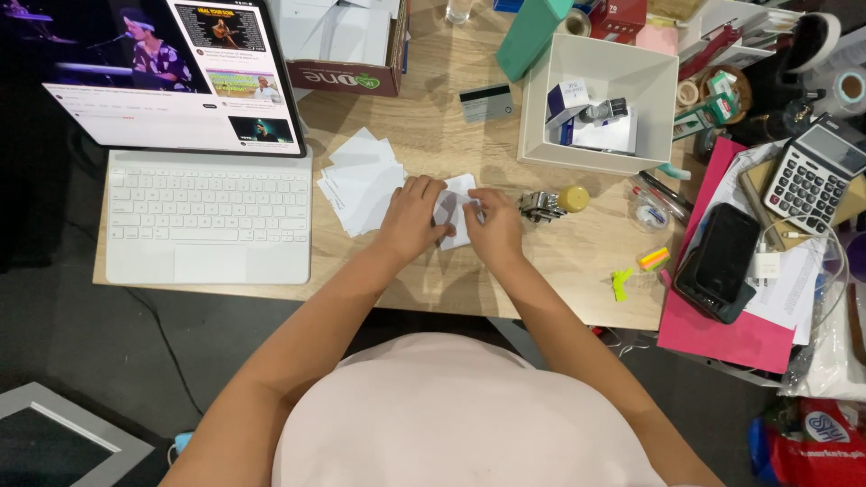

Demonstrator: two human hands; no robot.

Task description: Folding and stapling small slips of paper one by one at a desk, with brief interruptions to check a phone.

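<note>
Left hand point(413, 219) and right hand point(492, 225) meet at the middle of the wooden desk point(433, 280), both closed in a pinch on one small white paper slip point(451, 215). The left fingers curl over the slip's left edge; the right fingertips grip its right side, thumb on top. The slip lies low over the desk, between the two hands, partly hidden by them. The step in hand appears to be folding or creasing this slip. The next move would likely call for keeping the edges aligned and pressing firmly along the fold. Just left of the hands lies a loose fan of white paper slips point(361, 180). Just right stands a small metal stamp-like tool point(539, 206) beside a yellow cap point(573, 197). Farther left sits a white keyboard point(207, 216) beneath a tablet screen point(171, 72); behind, an open white box point(631, 68).
</note>
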